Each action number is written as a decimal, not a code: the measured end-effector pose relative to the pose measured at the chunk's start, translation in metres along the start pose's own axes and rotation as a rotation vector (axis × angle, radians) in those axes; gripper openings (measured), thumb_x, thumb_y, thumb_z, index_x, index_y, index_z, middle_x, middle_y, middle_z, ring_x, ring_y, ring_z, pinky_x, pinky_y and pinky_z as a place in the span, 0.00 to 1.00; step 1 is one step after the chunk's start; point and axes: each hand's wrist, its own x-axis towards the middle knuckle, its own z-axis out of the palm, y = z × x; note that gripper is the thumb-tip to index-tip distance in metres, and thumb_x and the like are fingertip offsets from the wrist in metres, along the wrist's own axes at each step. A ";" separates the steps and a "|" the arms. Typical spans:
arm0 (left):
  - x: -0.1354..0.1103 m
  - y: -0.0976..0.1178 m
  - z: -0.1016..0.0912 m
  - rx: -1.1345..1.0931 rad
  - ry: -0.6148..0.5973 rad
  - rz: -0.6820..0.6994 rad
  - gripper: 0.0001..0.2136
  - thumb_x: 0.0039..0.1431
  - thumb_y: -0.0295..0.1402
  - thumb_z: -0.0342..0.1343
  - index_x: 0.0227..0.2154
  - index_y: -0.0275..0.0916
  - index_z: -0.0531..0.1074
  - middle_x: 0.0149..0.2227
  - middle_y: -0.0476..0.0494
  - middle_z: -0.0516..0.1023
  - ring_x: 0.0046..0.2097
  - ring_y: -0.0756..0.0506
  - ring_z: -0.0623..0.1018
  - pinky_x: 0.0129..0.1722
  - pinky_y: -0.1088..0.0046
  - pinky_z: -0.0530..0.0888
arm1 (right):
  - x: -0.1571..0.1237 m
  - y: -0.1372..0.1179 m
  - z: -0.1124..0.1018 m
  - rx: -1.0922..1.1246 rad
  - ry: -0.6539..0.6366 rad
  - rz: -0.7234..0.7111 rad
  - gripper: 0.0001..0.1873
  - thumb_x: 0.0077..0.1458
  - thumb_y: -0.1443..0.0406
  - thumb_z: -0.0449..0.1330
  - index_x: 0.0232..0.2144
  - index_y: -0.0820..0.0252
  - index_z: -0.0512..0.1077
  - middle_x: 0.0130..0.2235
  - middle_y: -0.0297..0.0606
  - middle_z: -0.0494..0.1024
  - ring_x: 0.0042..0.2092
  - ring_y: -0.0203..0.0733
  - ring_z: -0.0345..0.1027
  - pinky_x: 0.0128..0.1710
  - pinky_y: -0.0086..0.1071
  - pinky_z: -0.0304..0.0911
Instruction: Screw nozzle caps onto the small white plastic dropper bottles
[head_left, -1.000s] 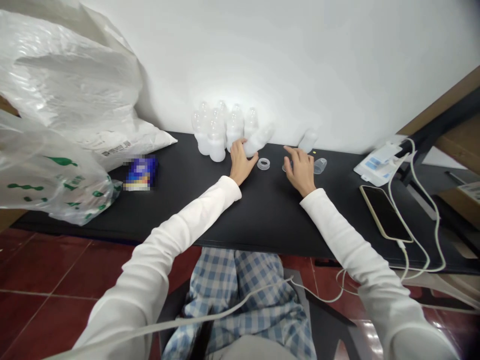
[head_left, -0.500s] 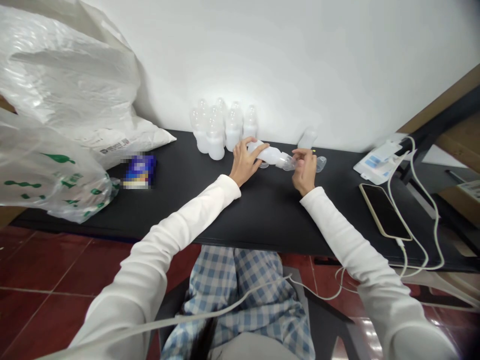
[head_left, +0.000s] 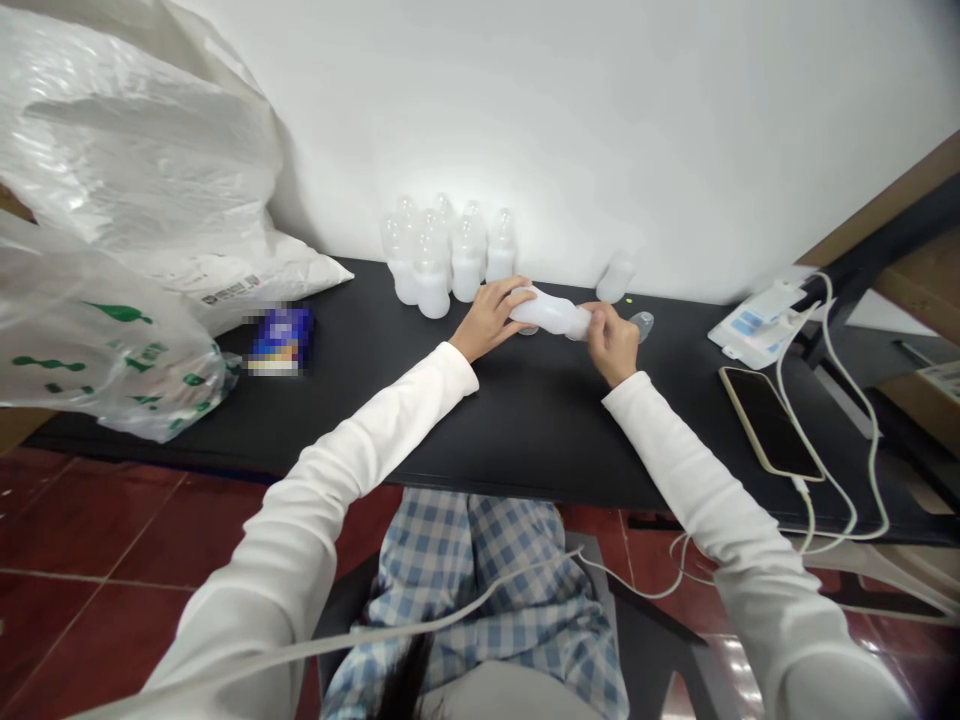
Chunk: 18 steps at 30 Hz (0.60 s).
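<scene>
Both hands are closed on one milky plastic feeding bottle (head_left: 547,312), which sits between them just above the middle of the frame. The left hand (head_left: 487,320) wraps its rounded end from the frame's left, while the right hand (head_left: 611,345) pinches the narrower end, its fingers (head_left: 594,318) hiding the tip. The bottle's long axis lies almost level across the frame, dipping slightly toward the right hand, and neither hand sits clearly nearer to its middle.

A white wall (head_left: 600,120) fills the top of the frame, and large plastic bags (head_left: 127,130) heap up at upper left, with a green-printed bag (head_left: 97,350) in front. A black table (head_left: 525,430) crosses the middle, above a red tiled floor (head_left: 75,540) and the person's checked trousers (head_left: 480,590) at the bottom. White sleeves (head_left: 375,440) run up to both wrists.

At right lie a phone (head_left: 769,425) and a white cable (head_left: 870,450), near a flat packet (head_left: 761,325). A cluster of upright bottles (head_left: 442,265) stands against the wall beyond the left hand, and a lone bottle (head_left: 615,278) stands beyond the right. A clear plastic piece (head_left: 641,325) sits just past the right hand, and a blurred blue packet (head_left: 281,340) lies left of the hands
</scene>
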 end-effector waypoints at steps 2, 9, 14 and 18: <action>0.001 0.003 -0.002 -0.021 -0.011 0.010 0.24 0.60 0.52 0.62 0.55 0.48 0.71 0.63 0.35 0.71 0.66 0.33 0.68 0.67 0.49 0.61 | 0.001 0.001 0.001 0.021 -0.016 -0.015 0.33 0.71 0.50 0.35 0.46 0.58 0.76 0.42 0.45 0.84 0.39 0.48 0.77 0.39 0.36 0.66; -0.004 0.008 -0.007 -0.180 0.033 -0.014 0.29 0.63 0.59 0.54 0.55 0.42 0.72 0.59 0.35 0.75 0.62 0.35 0.74 0.64 0.57 0.67 | 0.006 0.012 -0.005 -0.075 -0.111 -0.194 0.32 0.69 0.45 0.43 0.55 0.58 0.75 0.46 0.46 0.81 0.45 0.50 0.75 0.49 0.41 0.68; -0.007 0.004 -0.004 -0.252 0.215 -0.243 0.26 0.67 0.59 0.46 0.42 0.42 0.77 0.42 0.43 0.81 0.46 0.42 0.79 0.52 0.67 0.73 | 0.010 0.011 -0.007 -0.204 -0.170 -0.306 0.21 0.68 0.52 0.54 0.58 0.47 0.73 0.53 0.45 0.76 0.55 0.53 0.70 0.56 0.47 0.65; -0.003 -0.001 0.003 -0.312 0.315 -0.321 0.26 0.68 0.57 0.46 0.30 0.41 0.77 0.32 0.45 0.79 0.38 0.44 0.77 0.43 0.68 0.73 | 0.010 0.016 0.004 -0.241 -0.145 -0.372 0.21 0.70 0.65 0.46 0.54 0.48 0.76 0.50 0.45 0.75 0.53 0.51 0.69 0.55 0.48 0.65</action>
